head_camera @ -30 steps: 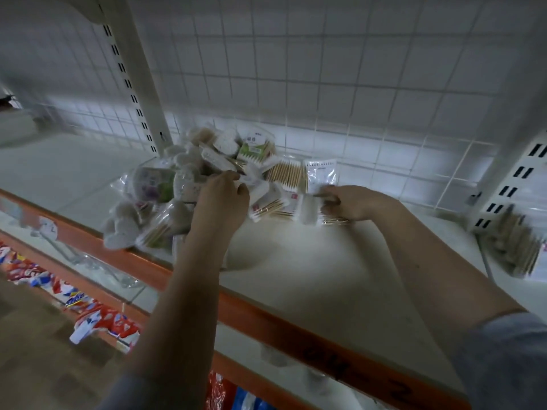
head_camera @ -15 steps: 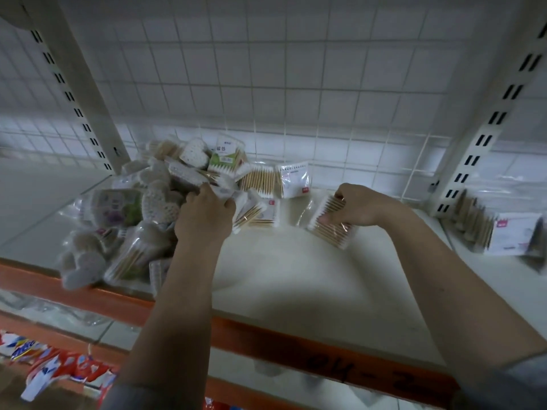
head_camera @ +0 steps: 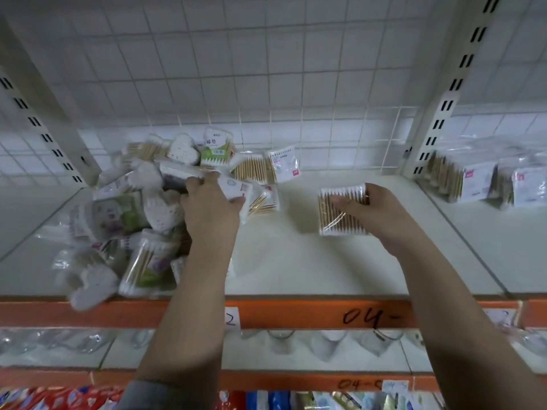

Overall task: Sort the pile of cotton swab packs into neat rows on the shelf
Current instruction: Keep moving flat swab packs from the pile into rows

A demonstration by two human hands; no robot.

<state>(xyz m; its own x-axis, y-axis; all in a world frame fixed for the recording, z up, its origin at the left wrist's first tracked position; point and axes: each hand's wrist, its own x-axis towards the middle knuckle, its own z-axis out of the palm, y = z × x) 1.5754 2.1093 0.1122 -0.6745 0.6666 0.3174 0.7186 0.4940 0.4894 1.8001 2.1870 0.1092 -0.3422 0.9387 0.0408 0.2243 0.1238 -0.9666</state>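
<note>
1. While your right hand (head_camera: pixel 367 211) grips a swab pack (head_camera: pixel 340 210), sticks pointing away from you, bare shelf (head_camera: pixel 296 261) lies directly beneath it.
2. Your left hand (head_camera: pixel 211 207) clutches a white pack (head_camera: pixel 236 192) on the pile (head_camera: pixel 133 208), leftward.

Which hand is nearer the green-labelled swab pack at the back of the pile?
Left. The left hand grips a pack just in front of the green-labelled pack; the right hand holds a wooden-stick pack well off to its right.
</note>
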